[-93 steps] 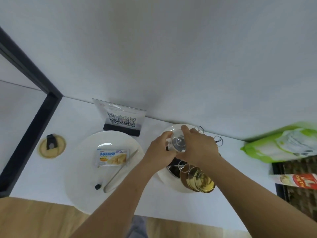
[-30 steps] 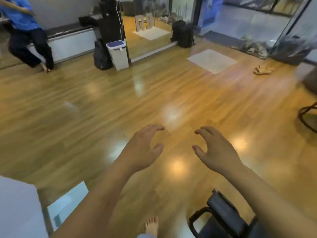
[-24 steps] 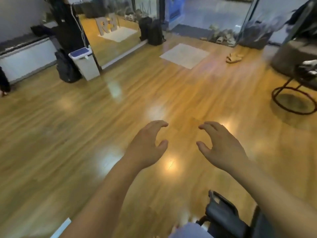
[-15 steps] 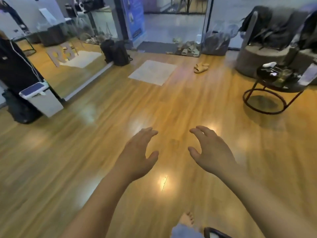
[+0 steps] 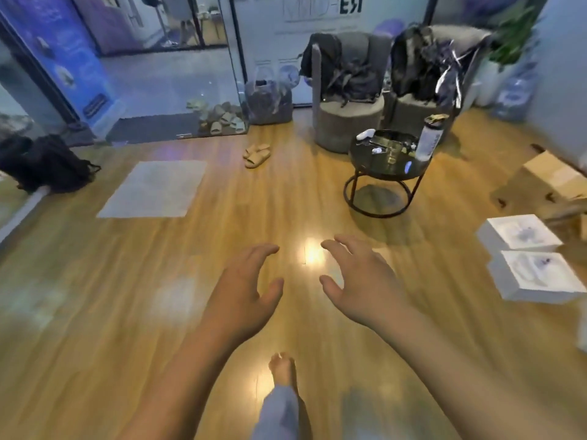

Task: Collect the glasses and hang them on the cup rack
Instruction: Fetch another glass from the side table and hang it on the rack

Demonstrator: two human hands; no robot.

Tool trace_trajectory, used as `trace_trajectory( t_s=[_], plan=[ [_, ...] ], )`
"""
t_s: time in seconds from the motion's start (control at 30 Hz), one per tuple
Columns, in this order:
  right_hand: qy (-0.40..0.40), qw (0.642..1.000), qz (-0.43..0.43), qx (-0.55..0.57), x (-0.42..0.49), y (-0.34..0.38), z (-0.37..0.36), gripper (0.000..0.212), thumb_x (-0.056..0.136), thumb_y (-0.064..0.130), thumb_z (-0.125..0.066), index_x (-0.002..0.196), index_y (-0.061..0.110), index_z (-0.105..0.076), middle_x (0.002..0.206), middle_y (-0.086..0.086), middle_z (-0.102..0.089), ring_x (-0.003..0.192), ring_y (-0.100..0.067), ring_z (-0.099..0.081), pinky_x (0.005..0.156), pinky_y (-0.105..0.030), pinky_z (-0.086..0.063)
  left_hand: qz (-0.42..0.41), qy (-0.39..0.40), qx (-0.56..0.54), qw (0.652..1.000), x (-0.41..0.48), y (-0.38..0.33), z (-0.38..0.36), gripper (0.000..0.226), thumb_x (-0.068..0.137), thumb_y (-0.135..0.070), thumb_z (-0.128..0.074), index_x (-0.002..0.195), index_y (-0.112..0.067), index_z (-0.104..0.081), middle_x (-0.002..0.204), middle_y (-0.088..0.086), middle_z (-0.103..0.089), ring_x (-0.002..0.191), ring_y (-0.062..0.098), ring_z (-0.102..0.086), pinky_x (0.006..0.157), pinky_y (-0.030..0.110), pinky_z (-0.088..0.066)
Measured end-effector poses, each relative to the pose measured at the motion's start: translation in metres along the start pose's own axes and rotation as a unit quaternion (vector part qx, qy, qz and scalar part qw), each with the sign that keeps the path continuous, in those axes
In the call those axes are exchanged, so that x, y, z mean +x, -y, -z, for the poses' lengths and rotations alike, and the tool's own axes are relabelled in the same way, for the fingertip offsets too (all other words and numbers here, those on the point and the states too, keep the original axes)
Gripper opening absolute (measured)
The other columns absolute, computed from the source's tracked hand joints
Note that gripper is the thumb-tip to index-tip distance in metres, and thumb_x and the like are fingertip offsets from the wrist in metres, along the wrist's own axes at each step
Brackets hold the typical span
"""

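Observation:
My left hand [image 5: 244, 293] and my right hand [image 5: 359, 284] are held out in front of me above a wooden floor, palms down, fingers spread and slightly curled, holding nothing. No glass and no cup rack can be seen in the head view. A round black side table [image 5: 386, 160] stands ahead to the right, with small items and a white bottle [image 5: 429, 139] on it. My bare foot [image 5: 282, 369] is on the floor below my hands.
Two grey armchairs [image 5: 346, 122] draped with dark clothes stand behind the side table. White boxes [image 5: 533, 274] and cardboard boxes [image 5: 552, 179] lie at the right. A pale mat [image 5: 152, 188], sandals [image 5: 257, 154] and a black backpack [image 5: 44, 163] lie toward the glass doors.
Earlier both hands held a glass over the cup rack on a white table. Since then the view has swung round to the room, and both hands are empty.

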State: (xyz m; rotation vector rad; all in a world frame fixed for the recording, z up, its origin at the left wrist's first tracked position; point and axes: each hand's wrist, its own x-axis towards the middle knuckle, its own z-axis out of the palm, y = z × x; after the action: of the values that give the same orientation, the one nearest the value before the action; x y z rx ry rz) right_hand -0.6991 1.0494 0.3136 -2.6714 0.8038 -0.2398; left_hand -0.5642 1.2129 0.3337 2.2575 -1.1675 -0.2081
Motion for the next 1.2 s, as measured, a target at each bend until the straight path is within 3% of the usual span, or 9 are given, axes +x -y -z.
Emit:
trace_trajectory(
  t_s=[0.13, 0.27, 0.4, 0.5, 0.63, 0.73, 0.9, 1.1, 1.2],
  plan=[
    [-0.007, 0.997, -0.075, -0.016, 0.078, -0.046, 0.009, 0.055, 0.090, 0.045, -0.056, 0.141, 0.036, -0.038, 0.152, 0.006, -0.037, 0.135, -0.019, -0.040, 0.102, -0.037, -0.043, -0.043, 0.046, -0.050, 0.997, 0.121, 0.012, -0.030, 0.046, 0.090, -0.027, -0.063, 0.134, -0.025, -0.051, 0.139, -0.009, -0.051, 0.125, 0.005, -0.045, 0.099, 0.020, -0.031],
    [-0.005, 0.990, -0.135, -0.042, 0.149, -0.080, 0.036, 0.058, 0.089, 0.043, -0.058, 0.142, 0.030, -0.040, 0.151, 0.004, -0.038, 0.135, -0.020, -0.041, 0.101, -0.037, -0.043, -0.079, 0.097, -0.083, 0.989, 0.232, 0.007, -0.044, 0.046, 0.092, -0.028, -0.061, 0.136, -0.027, -0.049, 0.141, -0.010, -0.049, 0.124, 0.016, -0.050, 0.097, 0.023, -0.036],
    [-0.040, 0.982, -0.174, -0.057, 0.218, -0.108, 0.058, 0.055, 0.088, 0.039, -0.060, 0.140, 0.026, -0.045, 0.147, 0.001, -0.043, 0.131, -0.020, -0.044, 0.098, -0.036, -0.044, -0.131, 0.122, -0.091, 0.980, 0.328, 0.000, -0.046, 0.049, 0.091, -0.028, -0.061, 0.138, -0.025, -0.048, 0.143, -0.010, -0.047, 0.123, 0.013, -0.047, 0.095, 0.032, -0.045],
    [-0.032, 0.980, -0.190, -0.049, 0.271, -0.126, 0.052, 0.056, 0.090, 0.040, -0.057, 0.143, 0.028, -0.041, 0.152, 0.003, -0.037, 0.137, -0.019, -0.037, 0.106, -0.036, -0.040, -0.138, 0.140, -0.085, 0.977, 0.385, 0.013, -0.052, 0.051, 0.090, -0.033, -0.062, 0.138, -0.029, -0.046, 0.143, -0.014, -0.045, 0.115, 0.012, -0.051, 0.089, 0.024, -0.042],
    [-0.030, 0.979, -0.200, -0.032, 0.351, -0.160, 0.030, 0.059, 0.090, 0.041, -0.058, 0.144, 0.029, -0.039, 0.153, 0.005, -0.035, 0.138, -0.017, -0.036, 0.103, -0.034, -0.042, -0.129, 0.162, -0.065, 0.976, 0.462, 0.038, -0.073, 0.055, 0.090, -0.035, -0.063, 0.141, -0.028, -0.043, 0.149, -0.011, -0.041, 0.128, 0.012, -0.045, 0.101, 0.026, -0.039],
    [-0.045, 0.976, -0.211, -0.016, 0.413, -0.200, 0.013, 0.061, 0.088, 0.042, -0.060, 0.144, 0.028, -0.040, 0.152, 0.003, -0.038, 0.137, -0.018, -0.039, 0.100, -0.035, -0.044, -0.133, 0.180, -0.046, 0.974, 0.528, 0.047, -0.094, 0.058, 0.090, -0.038, -0.061, 0.143, -0.030, -0.040, 0.152, -0.011, -0.038, 0.128, 0.014, -0.047, 0.101, 0.032, -0.043],
    [-0.026, 0.958, -0.286, 0.019, 0.517, -0.281, -0.008, 0.075, 0.084, 0.049, -0.058, 0.148, 0.037, -0.021, 0.159, 0.004, -0.026, 0.139, -0.020, -0.037, 0.096, -0.040, -0.050, -0.145, 0.257, 0.003, 0.955, 0.646, 0.042, -0.138, 0.068, 0.090, -0.048, -0.055, 0.149, -0.037, -0.025, 0.162, -0.012, -0.018, 0.149, 0.010, -0.014, 0.120, 0.034, -0.021],
    [-0.016, 0.949, -0.316, 0.006, 0.629, -0.356, 0.003, 0.084, 0.082, 0.051, -0.059, 0.148, 0.040, -0.009, 0.161, 0.000, -0.016, 0.133, -0.024, -0.044, 0.075, -0.032, -0.048, -0.137, 0.249, 0.001, 0.959, 0.795, 0.033, -0.163, 0.068, 0.089, -0.049, -0.058, 0.148, -0.038, -0.027, 0.159, -0.016, -0.023, 0.145, 0.006, -0.022, 0.112, 0.021, -0.021],
    [-0.010, 0.947, -0.320, -0.012, 0.679, -0.400, 0.010, 0.086, 0.080, 0.052, -0.059, 0.149, 0.039, -0.009, 0.161, -0.003, -0.017, 0.133, -0.026, -0.043, 0.071, -0.030, -0.046, -0.147, 0.279, -0.052, 0.947, 0.860, 0.011, -0.197, 0.062, 0.088, -0.043, -0.063, 0.143, -0.036, -0.037, 0.141, -0.023, -0.037, 0.130, -0.004, -0.032, 0.100, 0.006, -0.020]
  ],
)
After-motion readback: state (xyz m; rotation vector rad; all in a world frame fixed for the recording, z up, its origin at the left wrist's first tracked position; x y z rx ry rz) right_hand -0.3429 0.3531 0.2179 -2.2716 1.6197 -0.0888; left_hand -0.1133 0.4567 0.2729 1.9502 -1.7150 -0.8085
